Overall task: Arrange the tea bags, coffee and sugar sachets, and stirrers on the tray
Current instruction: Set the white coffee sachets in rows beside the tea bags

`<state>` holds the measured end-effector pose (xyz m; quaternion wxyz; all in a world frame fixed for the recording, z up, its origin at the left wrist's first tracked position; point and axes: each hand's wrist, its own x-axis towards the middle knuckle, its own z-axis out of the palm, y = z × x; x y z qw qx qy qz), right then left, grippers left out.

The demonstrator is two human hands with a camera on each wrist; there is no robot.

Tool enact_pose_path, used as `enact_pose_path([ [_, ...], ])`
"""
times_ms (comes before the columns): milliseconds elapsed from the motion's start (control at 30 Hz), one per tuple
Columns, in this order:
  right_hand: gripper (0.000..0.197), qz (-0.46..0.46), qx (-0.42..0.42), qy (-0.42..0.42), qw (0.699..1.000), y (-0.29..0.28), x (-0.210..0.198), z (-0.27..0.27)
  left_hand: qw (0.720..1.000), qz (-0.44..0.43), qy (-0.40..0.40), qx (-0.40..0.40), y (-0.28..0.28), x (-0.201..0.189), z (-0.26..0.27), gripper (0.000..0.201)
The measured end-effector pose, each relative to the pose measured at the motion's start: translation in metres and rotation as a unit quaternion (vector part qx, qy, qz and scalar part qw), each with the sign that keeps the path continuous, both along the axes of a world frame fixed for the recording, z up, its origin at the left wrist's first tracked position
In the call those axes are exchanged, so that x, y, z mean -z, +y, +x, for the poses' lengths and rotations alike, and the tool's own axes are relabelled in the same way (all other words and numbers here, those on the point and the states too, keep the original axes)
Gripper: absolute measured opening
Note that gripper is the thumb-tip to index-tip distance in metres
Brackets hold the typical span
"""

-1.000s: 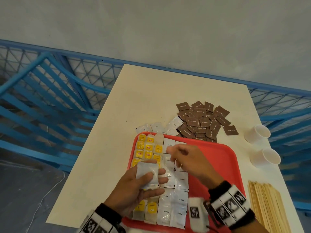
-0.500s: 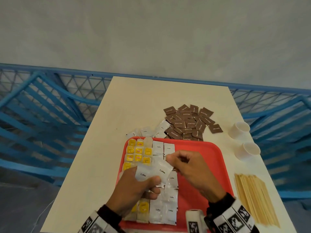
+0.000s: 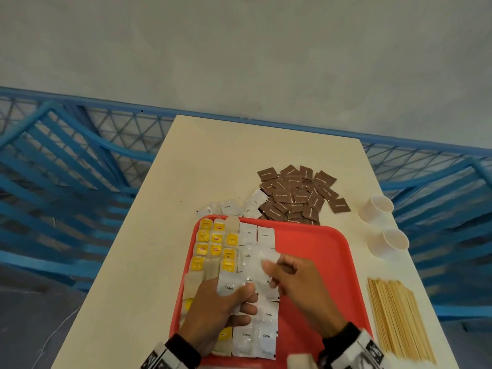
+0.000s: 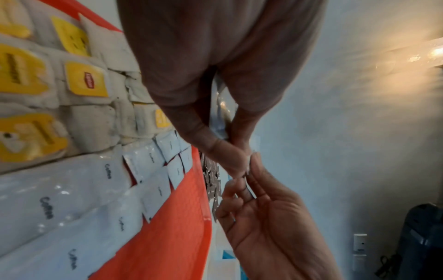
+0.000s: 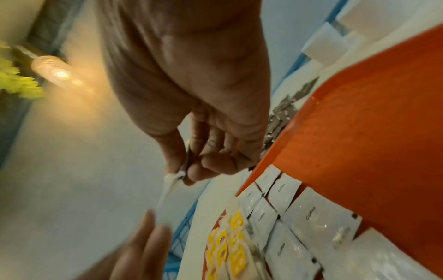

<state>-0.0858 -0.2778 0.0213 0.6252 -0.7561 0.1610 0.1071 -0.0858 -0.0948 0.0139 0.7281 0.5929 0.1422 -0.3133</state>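
A red tray (image 3: 314, 251) holds columns of yellow-tagged tea bags (image 3: 210, 243) on its left and white coffee sachets (image 3: 257, 334) beside them. My left hand (image 3: 239, 296) grips a small stack of coffee sachets (image 3: 229, 286) above the tray's near left; the stack (image 4: 219, 113) sits between thumb and fingers. My right hand (image 3: 269, 272) pinches one white sachet (image 3: 262, 262) just right of that stack, edge-on (image 5: 173, 179) in the right wrist view. Brown sugar sachets (image 3: 298, 195) are piled on the table beyond the tray. Wooden stirrers (image 3: 399, 318) lie to the right.
Two white paper cups (image 3: 376, 207) (image 3: 388, 242) stand right of the tray. A few loose white sachets (image 3: 229, 207) lie at the tray's far edge. The cream table (image 3: 213, 161) is ringed by blue railing (image 3: 66, 161). The tray's right half is bare.
My right hand came back from the tray to the left hand's stack, took one sachet from it and now holds it just beside the stack. The head view shifted.
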Motion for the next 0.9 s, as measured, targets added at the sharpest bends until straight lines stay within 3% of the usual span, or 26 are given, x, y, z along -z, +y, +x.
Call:
enact_pose_path([
  [67,0.035,-0.026,0.026,0.022,0.999,-0.016,0.012,0.024,1.0,-0.003,0.014,0.002,0.007,0.005,-0.001,0.024],
  [200,0.029,-0.155,-0.007,0.056,0.986,-0.045,0.041,0.08,0.999,0.022,0.027,0.01,0.027,0.011,-0.003,0.023],
  [367,0.016,-0.147,-0.021,0.091,0.985,-0.053,0.065,0.114,0.998,0.054,0.023,-0.001,0.039,0.011,-0.003,0.012],
  [567,0.02,-0.252,0.039,0.05,0.966,-0.06,0.089,0.119,0.997,0.07,0.026,-0.003,0.043,0.008,-0.001,0.02],
  [800,0.028,-0.266,-0.002,0.047,0.963,-0.045,0.086,0.102,0.996,0.085,0.028,-0.018,0.038,0.006,0.003,0.018],
  [900,0.039,-0.303,-0.072,0.011,0.95,-0.041,0.088,0.096,0.996,0.083,0.033,-0.014,0.038,0.007,0.003,0.02],
])
